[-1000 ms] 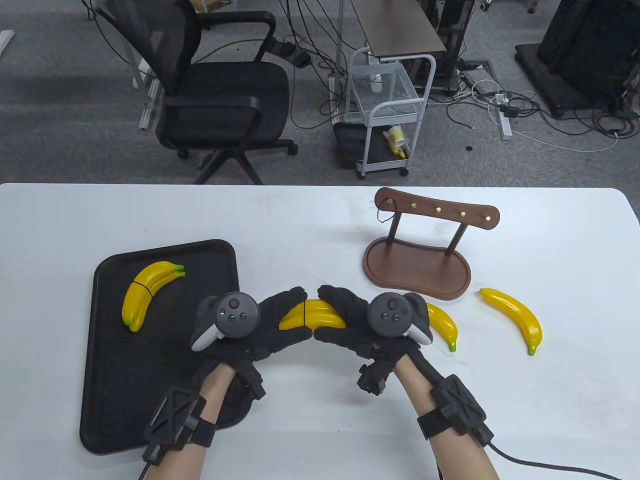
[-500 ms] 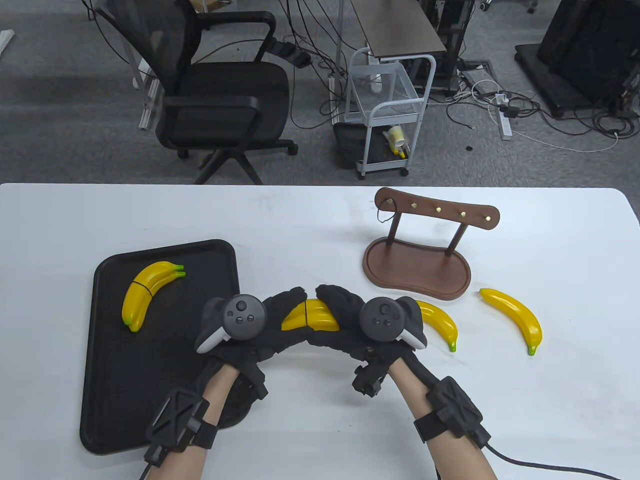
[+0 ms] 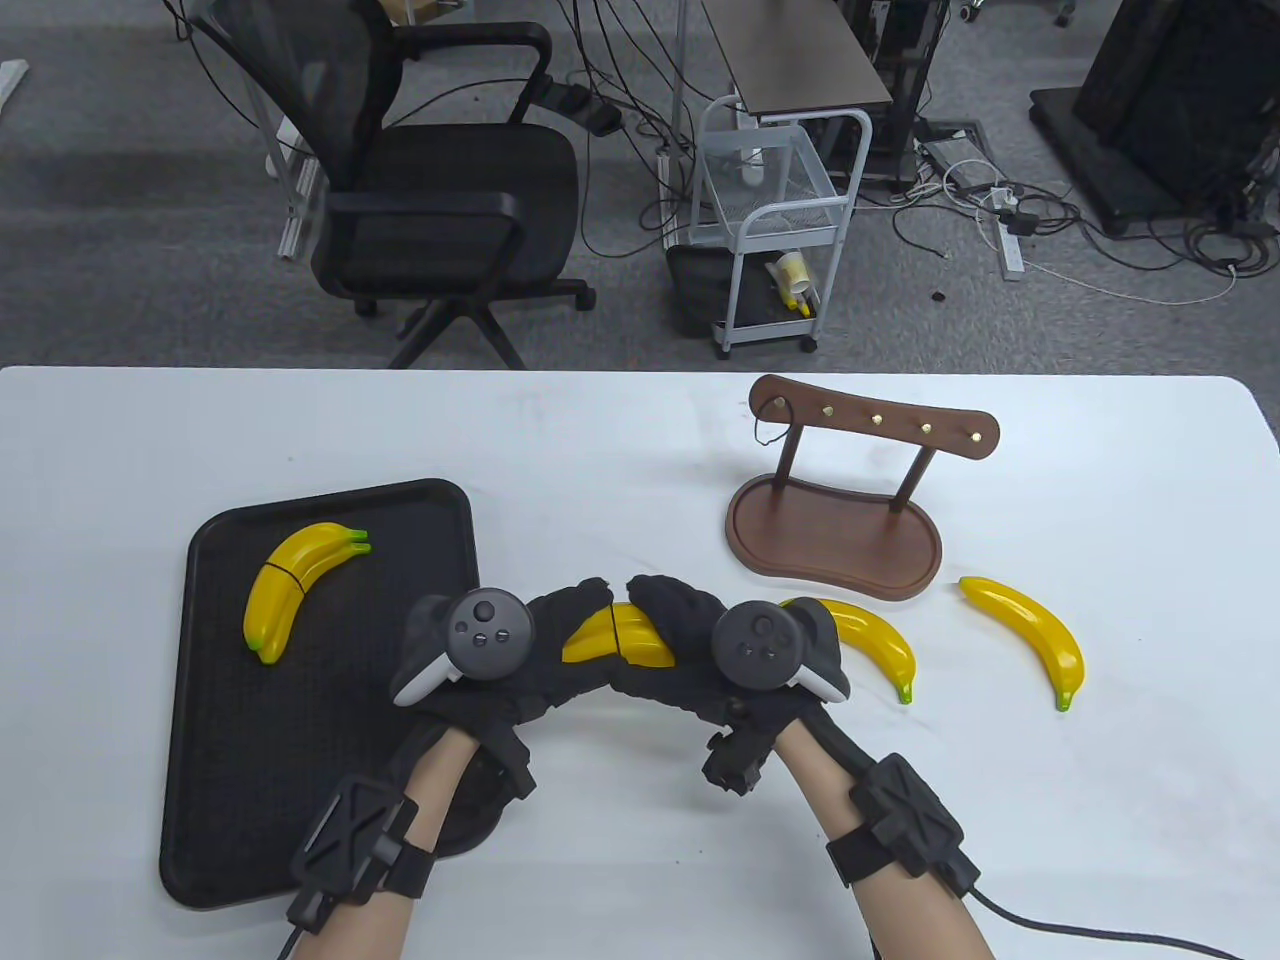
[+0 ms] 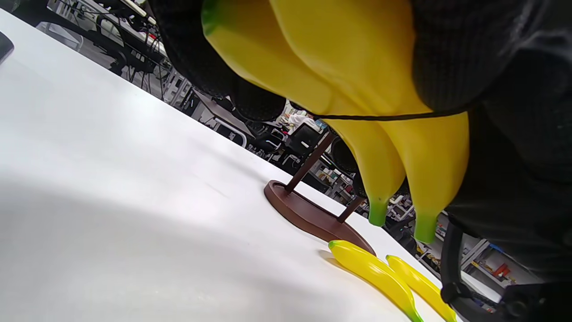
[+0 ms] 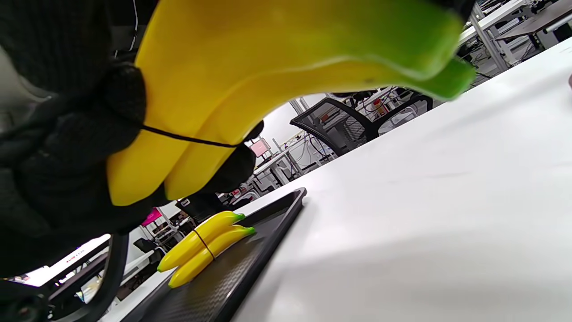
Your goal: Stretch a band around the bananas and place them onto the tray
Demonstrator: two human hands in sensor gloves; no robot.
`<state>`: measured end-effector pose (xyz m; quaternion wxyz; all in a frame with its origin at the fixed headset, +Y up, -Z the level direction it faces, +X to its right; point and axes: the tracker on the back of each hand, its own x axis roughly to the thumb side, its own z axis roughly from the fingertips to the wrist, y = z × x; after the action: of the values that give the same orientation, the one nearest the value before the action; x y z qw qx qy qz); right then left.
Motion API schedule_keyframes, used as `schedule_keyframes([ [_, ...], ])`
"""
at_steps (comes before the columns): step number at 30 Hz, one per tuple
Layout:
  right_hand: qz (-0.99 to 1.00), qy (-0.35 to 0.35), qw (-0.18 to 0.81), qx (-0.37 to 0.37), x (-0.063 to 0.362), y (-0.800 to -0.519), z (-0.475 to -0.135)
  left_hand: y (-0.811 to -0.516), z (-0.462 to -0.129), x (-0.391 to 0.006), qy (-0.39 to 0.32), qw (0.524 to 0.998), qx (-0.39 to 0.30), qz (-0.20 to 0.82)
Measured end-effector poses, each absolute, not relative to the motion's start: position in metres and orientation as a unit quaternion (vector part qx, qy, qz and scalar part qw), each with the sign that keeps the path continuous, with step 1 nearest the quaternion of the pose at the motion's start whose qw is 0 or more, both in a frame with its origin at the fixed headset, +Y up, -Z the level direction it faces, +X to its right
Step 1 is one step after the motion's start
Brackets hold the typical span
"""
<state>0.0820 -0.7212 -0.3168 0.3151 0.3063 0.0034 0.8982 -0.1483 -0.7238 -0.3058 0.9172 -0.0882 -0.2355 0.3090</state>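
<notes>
A pair of bananas (image 3: 618, 640) with a thin black band (image 4: 393, 117) around it is grasped from both ends, raised off the table (image 3: 620, 880), by the curled fingers of the left hand (image 3: 530, 650) and the right hand (image 3: 690, 640). Just beyond the right hand one loose banana (image 3: 880, 645) is seen on the table, and a second loose banana (image 3: 1030, 635) lies further out to that side, with a wooden hook stand (image 3: 840, 500) behind them. Beside the left hand, on its outer side, a black tray (image 3: 230, 780) is laid, on whose far part a banded pair (image 3: 295, 585) rests.
</notes>
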Motion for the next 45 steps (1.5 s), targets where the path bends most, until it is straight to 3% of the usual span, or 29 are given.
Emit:
schedule_keyframes([
  [17, 0.888, 0.024, 0.337, 0.311, 0.09, -0.722, -0.322, -0.727, -0.308, -0.151, -0.236, 0.908, -0.103, 0.332],
  [31, 0.91, -0.049, 0.262, 0.316, 0.086, -0.711, -0.315, -0.734, -0.313, -0.159, -0.194, 0.872, -0.147, 0.424],
  [39, 0.914, -0.103, 0.237, 0.313, 0.086, -0.707, -0.311, -0.741, -0.316, -0.16, -0.174, 0.827, -0.201, 0.495],
  [45, 0.917, -0.113, 0.228, 0.307, 0.086, -0.706, -0.311, -0.742, -0.315, -0.157, -0.176, 0.823, -0.215, 0.495],
])
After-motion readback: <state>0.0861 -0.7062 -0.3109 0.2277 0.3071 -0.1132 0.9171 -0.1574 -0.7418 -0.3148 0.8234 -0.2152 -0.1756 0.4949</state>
